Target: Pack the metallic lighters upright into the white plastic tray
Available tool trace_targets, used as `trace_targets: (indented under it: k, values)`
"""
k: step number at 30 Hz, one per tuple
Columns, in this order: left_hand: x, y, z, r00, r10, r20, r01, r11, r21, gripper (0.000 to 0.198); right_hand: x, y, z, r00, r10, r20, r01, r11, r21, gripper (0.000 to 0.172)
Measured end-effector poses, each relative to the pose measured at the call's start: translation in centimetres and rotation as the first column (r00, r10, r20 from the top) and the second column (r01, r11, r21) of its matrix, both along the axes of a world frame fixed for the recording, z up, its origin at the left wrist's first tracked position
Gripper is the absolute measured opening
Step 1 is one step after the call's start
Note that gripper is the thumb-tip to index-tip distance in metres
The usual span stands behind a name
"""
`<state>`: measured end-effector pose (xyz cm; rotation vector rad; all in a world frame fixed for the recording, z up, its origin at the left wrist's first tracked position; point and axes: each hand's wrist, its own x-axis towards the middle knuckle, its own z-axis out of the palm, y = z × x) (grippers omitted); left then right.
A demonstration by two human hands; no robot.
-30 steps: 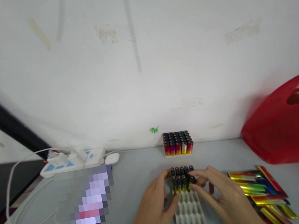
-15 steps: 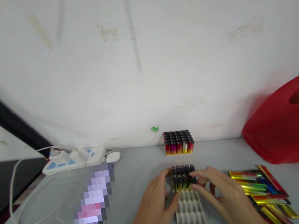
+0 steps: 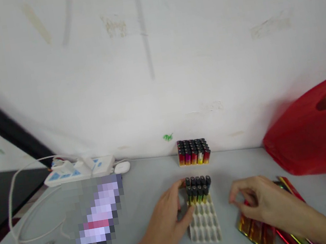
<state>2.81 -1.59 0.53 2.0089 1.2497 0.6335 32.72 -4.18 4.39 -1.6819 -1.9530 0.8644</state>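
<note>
Head camera view, looking down at a grey worktop (image 3: 147,178) where a white tray (image 3: 203,225) of small hollows lies. Closest to the viewer, the tray's front rows are bare. To its right, glossy gold-and-red strips (image 3: 256,232) lie loose beneath the person's right hand (image 3: 263,197). That hand hangs apart from the tray, fingers curled and thumb close to the forefinger; whether they pinch anything cannot be told. At the tray's left edge, the left hand (image 3: 167,213) curves round the filled part, with its thumb at the rim and forefinger by the back row; a firm grip or mere steadying, it is unclear which.

Black-topped cylinders (image 3: 194,190) stand upright in the tray's two back rows: five in the last, four in the next, whose right-end hollow is bare. The tray looks less than half full.

Half a second earlier, the right hand was at that right-end spot with a cylinder between its fingers; now the hand is off to the tray's right, that cylinder is gone from the row, and the left hand has hardly shifted.

Beyond the tray, a packed block (image 3: 187,157) of red-bodied cylinders stands near the wall (image 3: 152,57).
</note>
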Motion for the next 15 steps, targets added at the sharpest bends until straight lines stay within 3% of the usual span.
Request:
trace_targets:
  k: [3, 5, 12, 15]
  values:
    - [0.0, 0.0, 0.0, 1.0, -0.003, 0.002, 0.003, 1.0, 0.01, 0.056, 1.0, -0.8, 0.2, 0.989, 0.02, -0.146, -0.056, 0.968, -0.246, 0.023]
    - [-0.1, 0.0, 0.0, 1.0, 0.003, -0.003, -0.003, 1.0, 0.014, 0.056, 1.4, -1.3, 0.4, 0.986, 0.011, -0.163, -0.061, 0.95, -0.305, 0.032]
    - [0.0, 0.0, 0.2, 1.0, 0.006, 0.002, -0.006, 1.0, 0.019, 0.054, 1.0, -0.9, -1.4, 0.985, 0.024, -0.173, -0.045, 0.992, -0.121, 0.021]
    - [0.0, 0.0, 0.2, 1.0, 0.006, -0.009, -0.006, 1.0, 0.014, 0.056, -0.2, -0.4, -1.9, 0.998, 0.053, -0.024, -0.054, 0.999, -0.008, 0.018]
